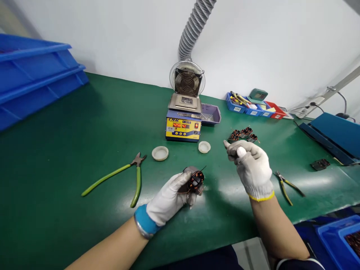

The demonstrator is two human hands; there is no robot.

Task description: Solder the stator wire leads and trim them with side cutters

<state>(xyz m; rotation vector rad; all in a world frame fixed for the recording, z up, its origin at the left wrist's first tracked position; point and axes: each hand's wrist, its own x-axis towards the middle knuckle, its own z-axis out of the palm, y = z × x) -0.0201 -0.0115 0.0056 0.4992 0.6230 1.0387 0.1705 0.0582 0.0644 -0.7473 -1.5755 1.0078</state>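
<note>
l hand (176, 193): wht glove (165, 204), blue cuff (146, 220), silver bangle (142, 230); r hand (251, 162): wht glove (257, 174), yellow hem (263, 197)

Leaving lane of green tabletop (98, 131) open between left hand (174, 193) and right hand (251, 167). Running forward between right dish (204, 147) and wound coils (235, 135), then narrowing between purple tray (217, 114) and blue bins (235, 108). Leaving short gap between left dish (160, 153) and right dish, dead-ending against yellow-fronted unit (183, 127). Opening widest behind green-handled cutters (137, 161), stopping at stacked blue trays (36, 71) on left. Meeting small pliers (282, 180) beside right wrist (261, 195). Offering more room past pliers, ending rightward against blue box (333, 133).
</note>
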